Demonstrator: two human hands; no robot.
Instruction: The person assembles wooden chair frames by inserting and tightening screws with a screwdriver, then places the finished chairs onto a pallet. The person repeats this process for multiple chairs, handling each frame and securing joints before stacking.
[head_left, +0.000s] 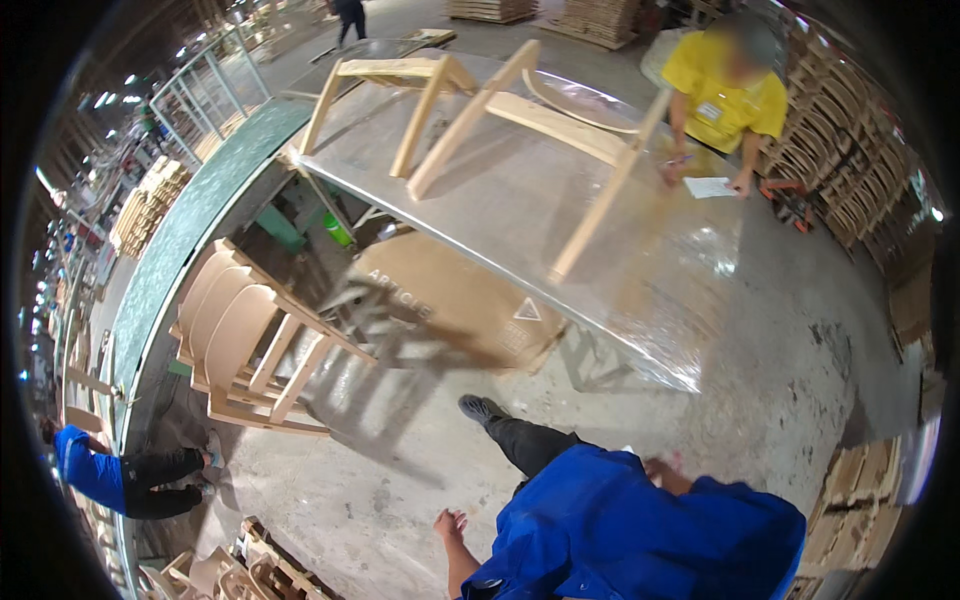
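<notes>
My left hand hangs over the concrete floor at the left side of my blue jacket, its fingers loosely apart with nothing in them. On my other side, my right hand is smeared by motion and partly behind the jacket, so its fingers are unclear. In front of me stands a table wrapped in clear film. Wooden chair frames rest on it toward its far left and middle. Neither hand touches the table or the frames.
Stacked wooden chair parts stand on the floor at left, beside a long green-topped bench. Flat brown cardboard lies under the table. Across it, a person in yellow holds a paper. Another person in blue is at lower left.
</notes>
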